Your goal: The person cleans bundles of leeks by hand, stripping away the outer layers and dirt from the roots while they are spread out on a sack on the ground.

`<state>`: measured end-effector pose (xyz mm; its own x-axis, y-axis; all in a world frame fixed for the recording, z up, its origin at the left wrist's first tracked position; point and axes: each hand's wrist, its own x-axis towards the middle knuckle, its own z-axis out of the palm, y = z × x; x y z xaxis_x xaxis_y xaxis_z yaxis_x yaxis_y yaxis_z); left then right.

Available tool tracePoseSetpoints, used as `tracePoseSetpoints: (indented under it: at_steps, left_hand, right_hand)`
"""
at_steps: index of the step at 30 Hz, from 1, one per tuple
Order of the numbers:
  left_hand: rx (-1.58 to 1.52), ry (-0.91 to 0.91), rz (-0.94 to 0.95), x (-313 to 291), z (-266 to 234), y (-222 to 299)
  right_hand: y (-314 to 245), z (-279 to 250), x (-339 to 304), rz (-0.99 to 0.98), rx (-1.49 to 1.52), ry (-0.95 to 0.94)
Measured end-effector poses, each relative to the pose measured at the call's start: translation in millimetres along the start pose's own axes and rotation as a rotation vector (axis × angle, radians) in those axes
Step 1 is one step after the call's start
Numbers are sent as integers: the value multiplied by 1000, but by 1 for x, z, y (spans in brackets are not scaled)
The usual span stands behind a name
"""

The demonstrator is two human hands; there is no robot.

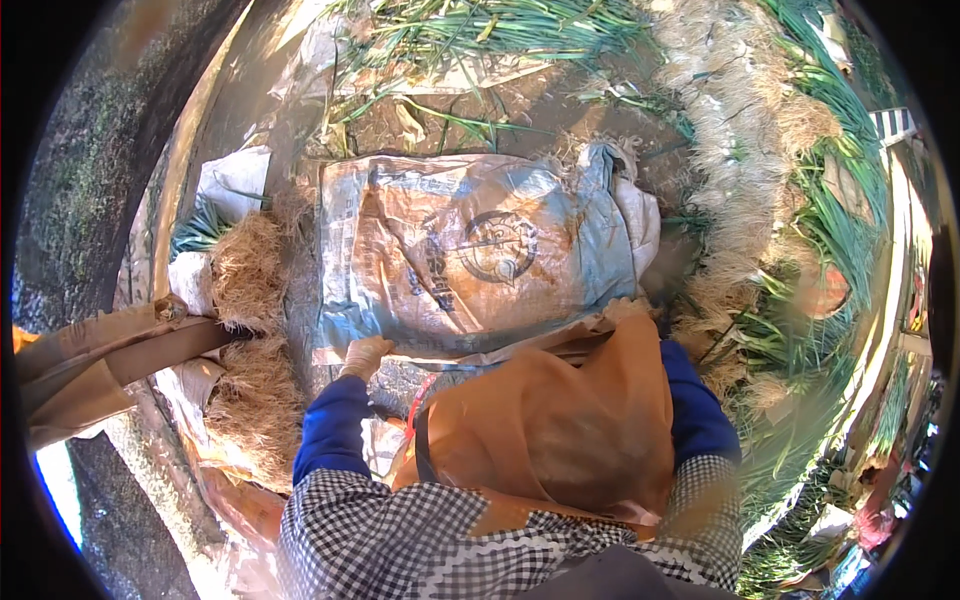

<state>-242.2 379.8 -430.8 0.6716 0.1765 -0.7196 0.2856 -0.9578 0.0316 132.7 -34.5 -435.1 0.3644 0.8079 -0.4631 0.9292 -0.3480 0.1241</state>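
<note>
A worn woven sack, blue and brownish white with dark printing, lies flat on the ground in front of me. My left hand is closed on its near edge by the left corner. At the near right corner my right hand grips the same edge, its fingers partly hidden. The sack's right end is crumpled, with a white layer showing. An orange-brown sheet, like an apron, hangs from my front between my arms. Blue cuffs and black-and-white checked sleeves cover my forearms.
Bundles of green onions with pale roots stand at the left. A long row of roots with green leaves runs down the right. More green onion leaves lie at the back. Brown strap-like pieces jut in from the left.
</note>
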Motion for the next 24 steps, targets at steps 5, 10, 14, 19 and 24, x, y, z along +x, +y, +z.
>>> tracePoseSetpoints:
  at_steps: [5,10,14,19,24]
  left_hand:
    - [-51,71,-72,1,3,6]
    - [-115,295,-126,-3,3,24]
    - [-107,188,-156,18,23,46]
    - [-48,151,-40,17,10,71]
    - [-4,-86,-38,23,-8,104]
  right_hand:
    - [30,-44,-21,-24,-65,260]
    - [35,-171,-75,120,-156,771]
    - [30,-16,-98,23,22,218]
    - [-2,41,-83,191,81,-222]
    - [-40,54,-84,132,187,490]
